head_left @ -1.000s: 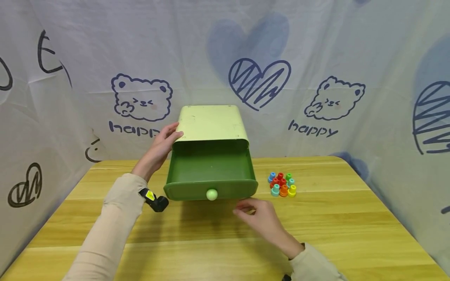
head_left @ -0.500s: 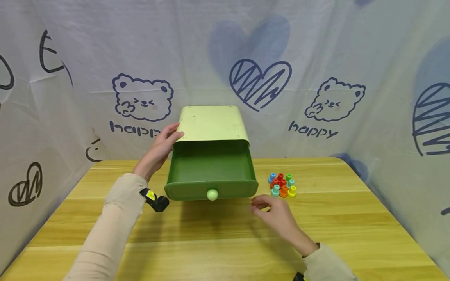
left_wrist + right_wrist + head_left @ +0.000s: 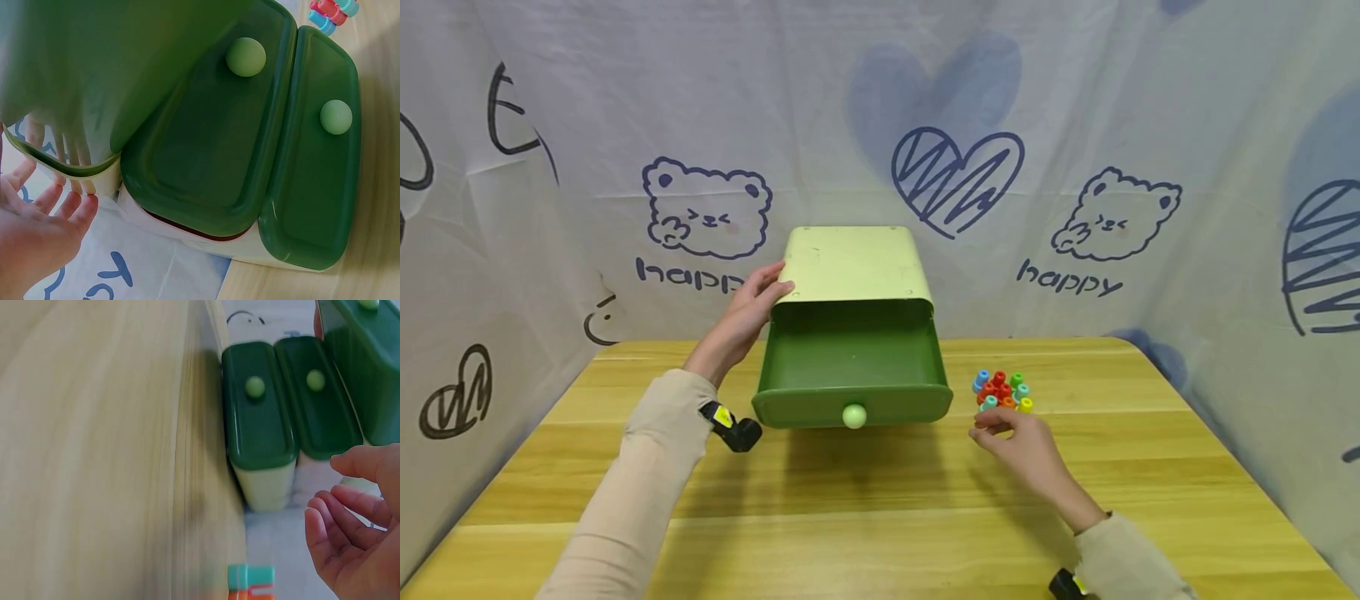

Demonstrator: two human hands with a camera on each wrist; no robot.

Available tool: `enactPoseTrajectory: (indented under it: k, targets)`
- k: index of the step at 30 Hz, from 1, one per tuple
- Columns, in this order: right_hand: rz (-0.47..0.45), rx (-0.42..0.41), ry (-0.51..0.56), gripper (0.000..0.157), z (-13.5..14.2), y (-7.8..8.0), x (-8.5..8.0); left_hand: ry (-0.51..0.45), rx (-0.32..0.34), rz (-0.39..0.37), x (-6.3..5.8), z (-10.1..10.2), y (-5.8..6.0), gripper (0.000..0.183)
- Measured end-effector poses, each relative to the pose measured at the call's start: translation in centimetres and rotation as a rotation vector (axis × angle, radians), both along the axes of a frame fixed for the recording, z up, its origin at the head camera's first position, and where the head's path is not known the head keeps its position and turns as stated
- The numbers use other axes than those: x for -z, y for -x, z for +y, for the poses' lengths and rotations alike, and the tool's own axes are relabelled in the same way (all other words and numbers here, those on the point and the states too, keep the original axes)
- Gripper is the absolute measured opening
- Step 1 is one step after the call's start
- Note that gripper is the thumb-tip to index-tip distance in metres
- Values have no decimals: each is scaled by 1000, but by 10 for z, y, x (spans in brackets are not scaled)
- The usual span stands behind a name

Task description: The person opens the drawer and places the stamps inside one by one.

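Observation:
A small cream cabinet [image 3: 853,262] with green drawers stands on the table, its top drawer [image 3: 808,409] pulled out. The inside of that drawer is bare. My left hand [image 3: 741,321] rests against the cabinet's upper left side, thumb at the top edge; its straight fingers touch the side in the left wrist view. My right hand [image 3: 1030,454], fingers loosely bent and holding nothing, is over the table at the near edge of a group of small coloured plastic pegs [image 3: 1000,390]. The pegs are blue, red, green, teal, orange and yellow. My fingers partly cover the front ones.
Two closed lower drawers, a middle one [image 3: 206,144] and a bottom one [image 3: 319,175], sit under the open one, each with a round light-green knob. A wooden table [image 3: 820,533] holds everything. White cloth [image 3: 820,100] with drawings hangs behind and at both sides.
My right hand has moved right, from below the drawer's front right corner to the pegs. The left hand, cabinet and open drawer stay where they were.

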State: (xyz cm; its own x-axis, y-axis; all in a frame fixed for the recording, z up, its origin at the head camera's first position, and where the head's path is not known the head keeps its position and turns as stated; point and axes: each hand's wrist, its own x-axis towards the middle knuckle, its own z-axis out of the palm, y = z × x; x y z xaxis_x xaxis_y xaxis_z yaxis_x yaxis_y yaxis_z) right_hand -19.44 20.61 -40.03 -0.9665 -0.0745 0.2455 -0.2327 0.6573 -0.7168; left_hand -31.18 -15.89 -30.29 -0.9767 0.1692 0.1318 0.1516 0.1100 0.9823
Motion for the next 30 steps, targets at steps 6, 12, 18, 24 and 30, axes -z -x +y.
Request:
enactPoseTrajectory:
  k: [6,12,18,24,30]
  targets:
    - [5,58,-26,16,17,11,-1,1,3,-1,0,-1,0,64]
    - [46,117,-45,17,36,27,-1,6,0,0,0,-1,0,64]
    - [28,153,-47,23,51,40,2,14,1,-5,1,-2,1,65]
    - [-9,167,-30,26,56,50,11,-4,-7,-8,0,-3,0,64]
    - [-99,183,-1,31,62,54,18,-2,-10,-10,2,-3,1,64]
